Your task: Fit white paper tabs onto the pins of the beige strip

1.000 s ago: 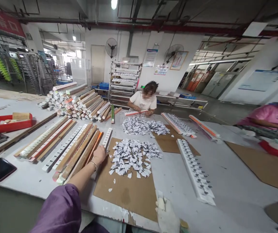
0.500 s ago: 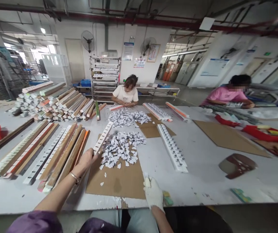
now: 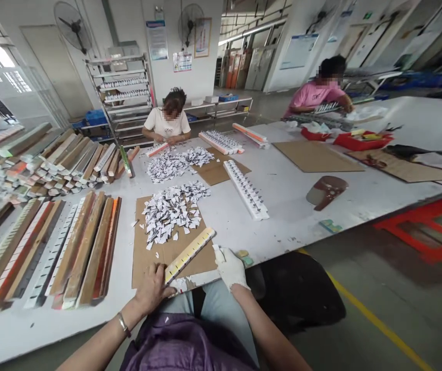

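My left hand [image 3: 152,286], bare and with a bangle at the wrist, is closed round the near end of a slotted strip [image 3: 190,255]. The strip has a yellow face with a row of dark slots and lies slanted over a cardboard sheet [image 3: 140,257]. My right hand [image 3: 230,268], in a white glove, is at the table edge beside the sheet's right corner. Its fingers are curled together, and what they hold, if anything, is hidden. Just beyond the strip, a heap of small white and grey pieces [image 3: 170,214] covers the far part of the sheet.
Slotted strips and wooden bars [image 3: 84,252] lie in a row at left, with a stack of bars [image 3: 56,159] behind. A strip filled with grey pieces [image 3: 246,190] lies right of the heap. Two co-workers [image 3: 167,121] sit across the table. A black stool [image 3: 298,288] stands at right.
My left hand has brought the strip from beside the heap down towards me, and its yellow face now shows. The view has turned right and down. My right hand stays near the sheet's corner.
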Action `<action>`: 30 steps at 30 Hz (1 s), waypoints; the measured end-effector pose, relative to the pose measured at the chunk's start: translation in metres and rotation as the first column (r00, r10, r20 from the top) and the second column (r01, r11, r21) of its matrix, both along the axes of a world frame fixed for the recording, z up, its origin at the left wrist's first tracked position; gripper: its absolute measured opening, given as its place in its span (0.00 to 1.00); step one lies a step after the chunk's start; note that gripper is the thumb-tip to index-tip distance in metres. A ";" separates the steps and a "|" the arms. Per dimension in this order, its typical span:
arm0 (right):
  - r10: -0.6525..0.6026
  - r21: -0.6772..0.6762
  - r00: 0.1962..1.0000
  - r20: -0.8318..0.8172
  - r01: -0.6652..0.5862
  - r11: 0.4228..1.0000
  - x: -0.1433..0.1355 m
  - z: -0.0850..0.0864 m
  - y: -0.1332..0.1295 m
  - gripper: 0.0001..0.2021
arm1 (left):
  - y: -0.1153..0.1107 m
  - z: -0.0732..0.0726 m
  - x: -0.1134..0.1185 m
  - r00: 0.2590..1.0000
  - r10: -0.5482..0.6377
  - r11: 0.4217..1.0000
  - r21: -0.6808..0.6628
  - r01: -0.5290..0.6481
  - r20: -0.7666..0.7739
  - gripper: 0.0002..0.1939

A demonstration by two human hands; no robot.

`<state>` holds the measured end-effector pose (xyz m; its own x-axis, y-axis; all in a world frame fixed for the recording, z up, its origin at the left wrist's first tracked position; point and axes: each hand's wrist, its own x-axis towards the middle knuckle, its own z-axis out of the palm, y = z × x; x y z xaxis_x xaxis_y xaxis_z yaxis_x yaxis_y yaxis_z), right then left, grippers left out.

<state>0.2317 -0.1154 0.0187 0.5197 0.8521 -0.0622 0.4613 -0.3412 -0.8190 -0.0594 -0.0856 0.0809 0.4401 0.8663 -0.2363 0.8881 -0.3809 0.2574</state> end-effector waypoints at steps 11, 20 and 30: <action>0.195 -0.239 0.889 0.413 -0.101 0.966 0.008 0.011 0.050 0.16 | 0.099 -0.004 0.130 0.943 -0.178 0.983 0.008 0.183 0.280 0.30; 0.361 -0.338 0.791 0.495 -0.207 0.918 0.013 0.011 0.061 0.13 | 0.107 -0.016 0.133 0.922 -0.211 0.971 -0.036 0.235 0.325 0.17; 0.254 -0.296 0.881 0.400 -0.138 0.945 0.014 0.008 0.054 0.16 | 0.099 -0.010 0.134 0.937 -0.185 0.981 -0.008 0.196 0.297 0.25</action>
